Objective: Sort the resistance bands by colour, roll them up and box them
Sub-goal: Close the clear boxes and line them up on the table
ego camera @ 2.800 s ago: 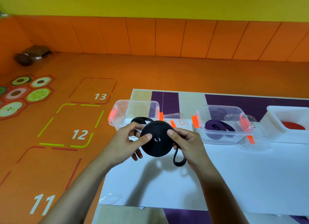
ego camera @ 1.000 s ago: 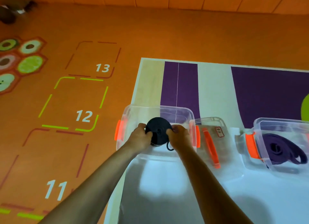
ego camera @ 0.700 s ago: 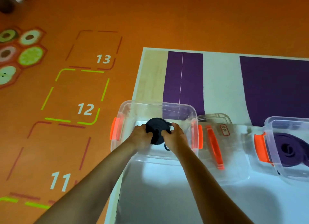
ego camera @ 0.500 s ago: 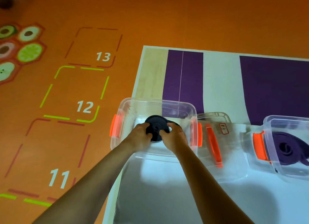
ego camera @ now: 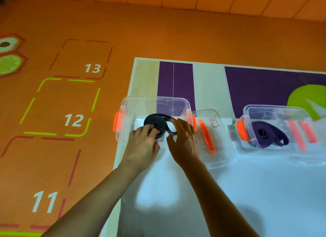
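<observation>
Black band point(ego camera: 155, 124): lying rolled flat inside the left box point(ego camera: 127, 111), its loose tail curving out on the right.
Left hand point(ego camera: 142, 146): resting its fingertips on the roll's near edge, thumb off it, not gripping it.
Right hand point(ego camera: 184, 139): hovering open beside the tail, fingers relaxed; I cannot tell whether it is touching.
Lid point(ego camera: 217, 148): lying just right of that box.
Purple band point(ego camera: 269, 136): sitting in the right box point(ego camera: 264, 107).
Table point(ego camera: 247, 192): carrying both boxes.
</observation>
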